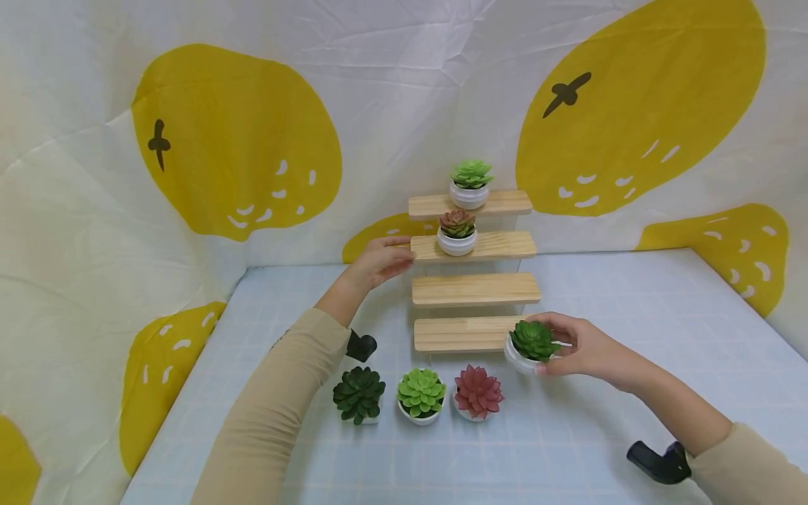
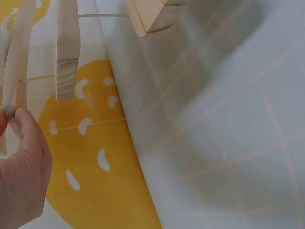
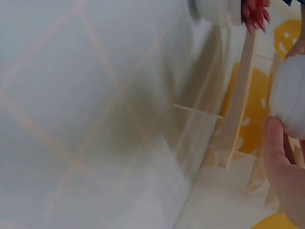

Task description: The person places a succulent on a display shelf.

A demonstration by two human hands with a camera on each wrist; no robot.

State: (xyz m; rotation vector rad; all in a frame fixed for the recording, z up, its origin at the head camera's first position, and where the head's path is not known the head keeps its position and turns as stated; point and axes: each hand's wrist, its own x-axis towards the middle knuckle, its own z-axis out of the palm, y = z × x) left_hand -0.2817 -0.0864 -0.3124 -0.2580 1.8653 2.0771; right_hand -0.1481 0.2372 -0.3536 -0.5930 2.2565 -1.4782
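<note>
Between its thumb and fingers my right hand [image 1: 583, 348] grips the white pot of a dark green succulent [image 1: 533, 341], which overlaps the right end of the lowest board in the head view. The right wrist view shows that white pot [image 3: 289, 98] raised off the table. At the left end of the second board from the top, my left hand [image 1: 381, 264] pinches the edge of a four-tier wooden display stand [image 1: 475, 289]. A bright green succulent [image 1: 470, 177] stands on the top board, and a reddish-brown succulent [image 1: 457, 230] on the one below.
In front of the stand, a dark green succulent [image 1: 359, 395], a light green succulent [image 1: 421, 395] and a red succulent [image 1: 477, 393] line up on the checked tablecloth [image 1: 480, 463]. Black wrist mounts show near both sleeves. A lemon-print cloth [image 1: 404, 91] hangs behind the stand.
</note>
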